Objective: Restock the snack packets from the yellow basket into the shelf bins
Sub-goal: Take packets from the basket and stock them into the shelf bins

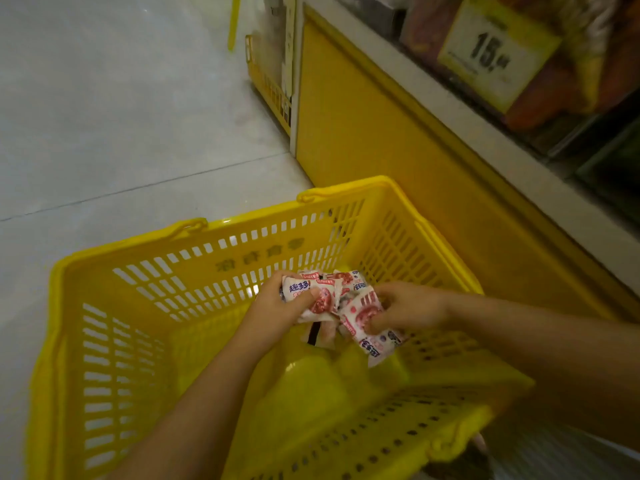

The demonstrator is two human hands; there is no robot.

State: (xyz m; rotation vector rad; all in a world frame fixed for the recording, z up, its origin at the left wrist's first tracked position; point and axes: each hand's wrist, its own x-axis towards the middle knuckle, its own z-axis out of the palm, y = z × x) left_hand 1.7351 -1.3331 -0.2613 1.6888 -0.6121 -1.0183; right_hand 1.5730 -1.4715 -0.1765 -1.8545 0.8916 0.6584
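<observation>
Both hands were held inside the basket, toward its far right corner. A small bundle of packets was grasped by the left hand, with the thumb laid across the white-and-red face of the top one and the fingers curled behind. How many were held there could not be told. Just right of that grip, and touching the bundle, a single packet was pinched by the right hand — fingers curled over its upper edge, thumb pressed near its lower part. A few more packets were seen just beyond the two grips, near the basket's far wall. Another printed end showed directly below the right hand's grip; whether it belonged to the pinched packet could not be told.

The basket was set on a pale tiled floor. Well beyond the grips and to their right stood the shelf's yellow panel. Above it was a blurred bin of orange packs — fronted by a yellow tag marked 15.
</observation>
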